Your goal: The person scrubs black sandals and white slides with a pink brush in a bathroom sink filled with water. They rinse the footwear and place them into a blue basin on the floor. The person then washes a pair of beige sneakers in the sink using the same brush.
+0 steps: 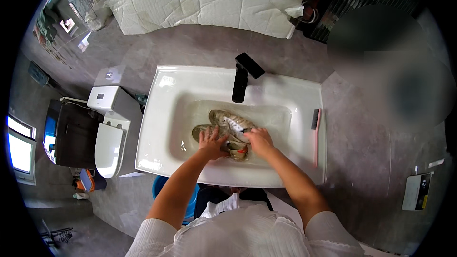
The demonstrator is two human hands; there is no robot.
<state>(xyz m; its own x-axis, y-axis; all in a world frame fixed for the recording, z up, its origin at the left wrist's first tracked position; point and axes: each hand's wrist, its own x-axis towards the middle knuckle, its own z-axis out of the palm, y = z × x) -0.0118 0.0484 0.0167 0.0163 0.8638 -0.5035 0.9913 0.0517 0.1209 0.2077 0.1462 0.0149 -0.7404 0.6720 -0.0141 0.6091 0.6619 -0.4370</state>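
A pair of brownish, dirty-looking shoes lies in shallow water inside the white sink (159,123). One shoe (228,120) slants across the middle of the basin and shows a whitish patch. The other shoe (237,151) lies nearer to me, partly hidden under my left hand (213,145), and has a small red mark by its opening. My left hand rests on it with the fingers spread. The fingers of my right hand (260,141) curl at the right end of the slanted shoe and grip it; their tips are partly hidden.
A black faucet (240,85) stands at the back of the sink. A pink-handled brush (316,143) lies along its right rim. To the left are a white toilet (108,150) and a dark appliance (71,133). A blue tub (192,204) sits below the front edge.
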